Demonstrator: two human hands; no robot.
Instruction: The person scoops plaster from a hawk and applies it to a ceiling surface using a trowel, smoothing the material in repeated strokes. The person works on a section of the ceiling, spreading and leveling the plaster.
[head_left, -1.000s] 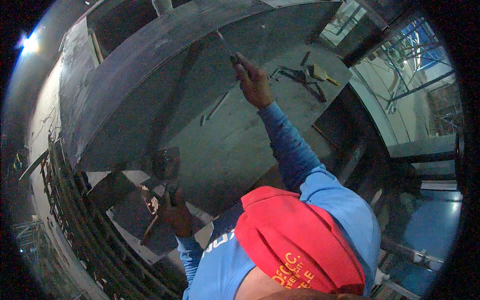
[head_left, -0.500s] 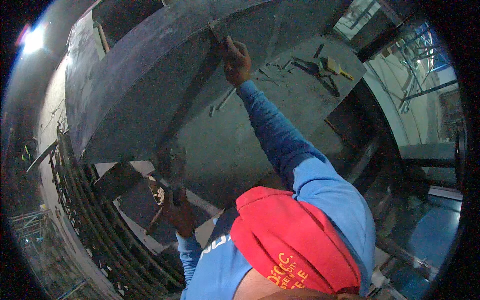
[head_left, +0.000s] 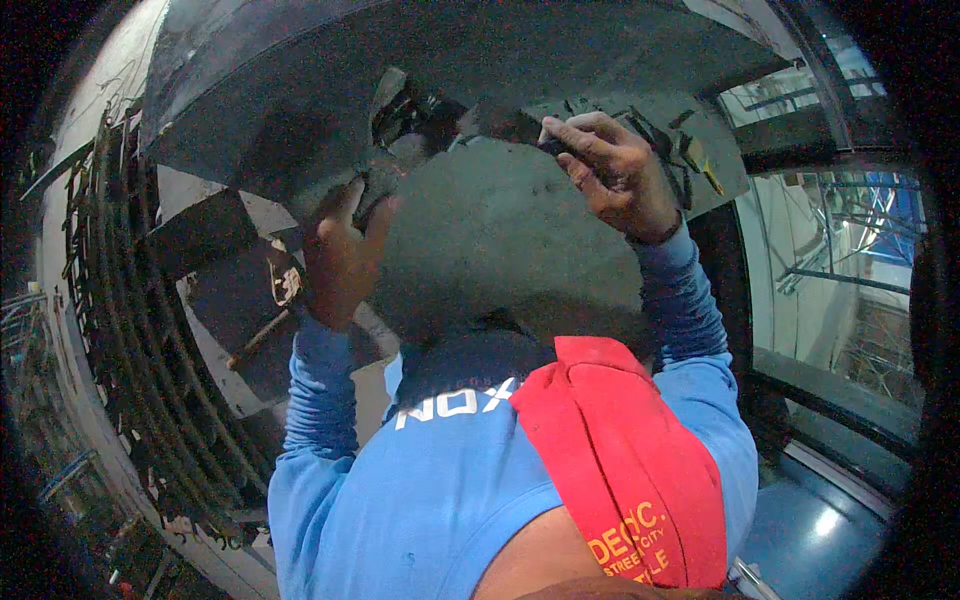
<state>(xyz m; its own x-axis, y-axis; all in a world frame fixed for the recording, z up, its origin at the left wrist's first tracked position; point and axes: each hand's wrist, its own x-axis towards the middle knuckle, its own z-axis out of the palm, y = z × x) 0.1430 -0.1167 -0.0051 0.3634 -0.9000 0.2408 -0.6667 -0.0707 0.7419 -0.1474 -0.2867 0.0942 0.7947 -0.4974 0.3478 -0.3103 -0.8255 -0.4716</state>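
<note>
The right hand partly hides a dark tool handle.

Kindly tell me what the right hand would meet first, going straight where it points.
Probably the dark lump beyond the left hand; the scraper in the right hand points there, though depth is unclear.

Beyond a straight dark beam on our right, we see a pale grey-green wall and thin bluish metal scaffolding; below, a flat glossy blue surface reflects white light.
</note>
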